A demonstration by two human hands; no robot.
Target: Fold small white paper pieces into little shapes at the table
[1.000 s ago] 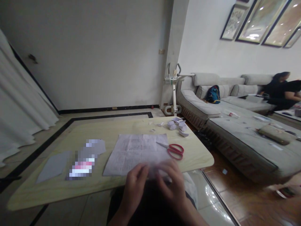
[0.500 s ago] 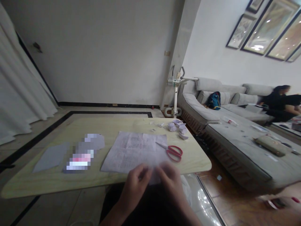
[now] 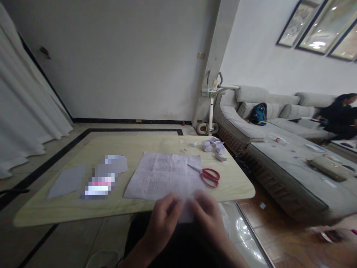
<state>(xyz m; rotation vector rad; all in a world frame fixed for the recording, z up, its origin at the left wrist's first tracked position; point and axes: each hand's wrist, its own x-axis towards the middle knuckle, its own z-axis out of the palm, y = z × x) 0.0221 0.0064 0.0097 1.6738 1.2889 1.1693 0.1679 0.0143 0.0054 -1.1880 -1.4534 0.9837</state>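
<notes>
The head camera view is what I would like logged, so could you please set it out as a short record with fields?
Left hand: fingers curled at the left side of a pale paper piece; exact grip blurred
Right hand: fingers curled at its right side; also blurred
Red-handled scissors: lying with blade tips over the printed sheet
Printed sheet: creased, flat on the wood-grain table
Folded paper pieces: clustered near the far right corner
Pixelated area: contents unidentifiable
</notes>
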